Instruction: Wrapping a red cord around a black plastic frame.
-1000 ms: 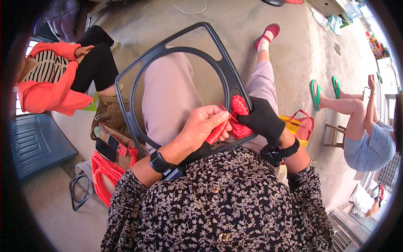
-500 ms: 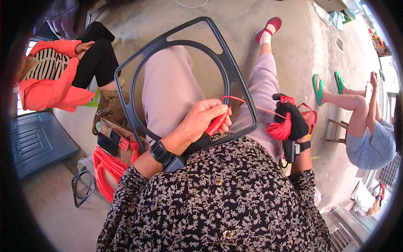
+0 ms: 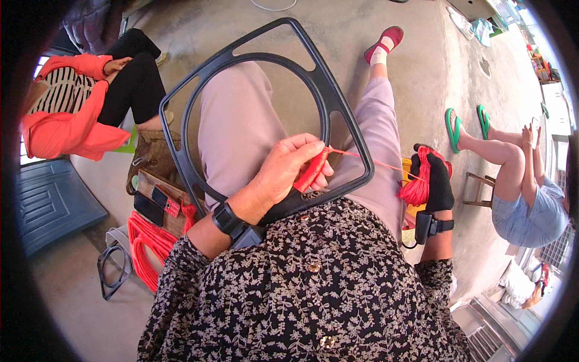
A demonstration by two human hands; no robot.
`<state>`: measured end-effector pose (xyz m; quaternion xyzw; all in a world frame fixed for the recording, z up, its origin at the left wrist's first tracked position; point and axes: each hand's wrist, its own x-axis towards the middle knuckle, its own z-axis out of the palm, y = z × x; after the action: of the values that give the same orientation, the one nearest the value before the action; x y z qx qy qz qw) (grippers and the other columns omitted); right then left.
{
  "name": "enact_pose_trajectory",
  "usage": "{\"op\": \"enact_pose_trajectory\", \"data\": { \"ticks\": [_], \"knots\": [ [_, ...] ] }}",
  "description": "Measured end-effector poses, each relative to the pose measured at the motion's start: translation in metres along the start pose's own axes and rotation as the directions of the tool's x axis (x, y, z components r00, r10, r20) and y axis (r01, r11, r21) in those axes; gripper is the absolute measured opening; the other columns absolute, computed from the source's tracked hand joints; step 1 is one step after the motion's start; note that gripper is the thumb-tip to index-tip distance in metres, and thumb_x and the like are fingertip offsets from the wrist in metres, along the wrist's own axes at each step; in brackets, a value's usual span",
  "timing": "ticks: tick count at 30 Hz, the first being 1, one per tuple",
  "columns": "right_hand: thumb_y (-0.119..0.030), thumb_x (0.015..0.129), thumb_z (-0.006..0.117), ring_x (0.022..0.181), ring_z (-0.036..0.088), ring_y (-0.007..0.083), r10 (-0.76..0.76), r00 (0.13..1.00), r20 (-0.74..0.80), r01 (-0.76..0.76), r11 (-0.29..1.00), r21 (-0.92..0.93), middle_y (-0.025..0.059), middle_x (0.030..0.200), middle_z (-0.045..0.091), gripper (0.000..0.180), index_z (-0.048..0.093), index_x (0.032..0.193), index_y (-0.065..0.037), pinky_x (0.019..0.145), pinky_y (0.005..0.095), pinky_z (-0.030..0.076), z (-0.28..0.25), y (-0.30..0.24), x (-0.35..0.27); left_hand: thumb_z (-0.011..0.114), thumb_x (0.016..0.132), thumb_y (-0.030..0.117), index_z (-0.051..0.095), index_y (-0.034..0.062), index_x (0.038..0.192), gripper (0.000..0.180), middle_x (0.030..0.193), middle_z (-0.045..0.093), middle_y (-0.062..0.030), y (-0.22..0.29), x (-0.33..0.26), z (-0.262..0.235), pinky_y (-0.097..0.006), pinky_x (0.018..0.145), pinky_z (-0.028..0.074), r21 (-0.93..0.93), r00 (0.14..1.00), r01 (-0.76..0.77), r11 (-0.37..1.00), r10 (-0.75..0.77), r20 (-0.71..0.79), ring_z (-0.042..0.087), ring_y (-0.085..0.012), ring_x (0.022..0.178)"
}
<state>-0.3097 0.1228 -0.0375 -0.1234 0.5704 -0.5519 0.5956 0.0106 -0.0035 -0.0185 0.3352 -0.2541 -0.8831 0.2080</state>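
A black plastic frame (image 3: 338, 99), with a round ring inside a rounded square, lies tilted over my thighs. Red cord is wound tightly round part of its ring as a wrapped section (image 3: 313, 171). My left hand (image 3: 274, 175), bare, is closed on that wrapped section with thumb and fingers. To its right, my right hand (image 3: 443, 186) wears a black glove and grips a bundle of red cord (image 3: 415, 190). A thin strand (image 3: 386, 164) runs taut between the wrapped section and the bundle, crossing the frame's right side.
At my left, a wooden box (image 3: 169, 226) carries a dark phone (image 3: 148, 209) and a red phone (image 3: 166, 201). Red cord hanks (image 3: 142, 250) and a smaller black frame (image 3: 113, 274) are beside it. Seated people are left and right; a wooden stool (image 3: 478, 189) is at right.
My right hand has moved outward to the right with the cord bundle and turned. The loose loop by the ring is now pulled straight. My left hand keeps its grip.
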Motion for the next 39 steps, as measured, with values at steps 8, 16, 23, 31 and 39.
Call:
{"op": "enact_pose_trajectory", "data": {
  "ticks": [8, 16, 23, 31, 39],
  "knots": [
    [-0.010, 0.073, 0.069, 0.087, 0.060, 0.0150, -0.619, 0.725, 0.302, 0.560, 0.275, -0.781, 0.0093, 0.095, 0.063, 0.035, 0.059, 0.106, -0.004, 0.079, 0.0285, 0.047, 0.123, -0.010, 0.058, 0.051, 0.091, 0.020, 0.057, 0.0013, 0.091, 0.019, 0.076, 0.064, -0.0113, 0.000, -0.005, 0.004, -0.027, 0.055, 0.054, 0.085, 0.998, 0.045, 0.995, -0.048, 0.035, 0.063, -0.0159, 0.060],
    [-0.018, 0.089, 0.052, 0.102, 0.055, 0.0195, 0.142, 0.748, 0.648, -0.254, 0.964, 0.082, 0.0130, 0.111, 0.057, 0.033, 0.050, 0.116, 0.001, 0.086, 0.0322, 0.046, 0.176, 0.012, 0.075, 0.059, 0.087, 0.020, 0.058, 0.0023, 0.092, 0.018, 0.078, 0.064, -0.0102, -0.004, -0.006, 0.007, -0.027, 0.057, 0.053, -0.049, 0.976, 0.210, 0.977, -0.206, 0.068, 0.063, -0.0160, 0.062],
    [-0.032, 0.089, 0.050, 0.106, 0.053, 0.0302, 0.214, 0.651, 0.728, -0.441, 0.887, 0.134, 0.0204, 0.123, 0.047, 0.054, 0.033, 0.131, -0.003, 0.089, 0.0400, 0.046, 0.181, -0.009, 0.049, 0.057, 0.088, 0.016, 0.057, 0.0056, 0.088, 0.011, 0.079, 0.063, -0.0080, -0.011, 0.000, -0.004, -0.027, 0.057, 0.054, 0.022, 0.993, 0.084, 0.996, -0.086, 0.081, 0.062, -0.0150, 0.063],
    [-0.010, 0.076, 0.067, 0.090, 0.053, 0.0080, 0.266, 0.810, 0.523, 0.093, 0.822, -0.562, 0.0033, 0.101, 0.059, 0.038, 0.053, 0.110, 0.001, 0.078, 0.0254, 0.045, 0.139, 0.003, 0.040, 0.051, 0.091, 0.022, 0.055, 0.0037, 0.087, 0.019, 0.074, 0.061, -0.0059, -0.003, 0.000, 0.003, -0.024, 0.053, 0.050, 0.077, 0.998, -0.055, 0.996, 0.053, 0.021, 0.060, -0.0127, 0.058],
    [-0.023, 0.090, 0.051, 0.095, 0.056, 0.0154, 0.125, 0.950, 0.287, -0.164, 0.980, 0.115, 0.0089, 0.104, 0.059, 0.033, 0.051, 0.114, 0.000, 0.087, 0.0254, 0.043, 0.125, 0.034, 0.008, 0.050, 0.091, 0.022, 0.055, 0.0021, 0.089, 0.020, 0.075, 0.061, -0.0086, 0.002, -0.002, 0.003, -0.025, 0.054, 0.051, 0.073, 0.999, 0.002, 0.997, 0.000, -0.034, 0.060, -0.0143, 0.059]
  ]
}}
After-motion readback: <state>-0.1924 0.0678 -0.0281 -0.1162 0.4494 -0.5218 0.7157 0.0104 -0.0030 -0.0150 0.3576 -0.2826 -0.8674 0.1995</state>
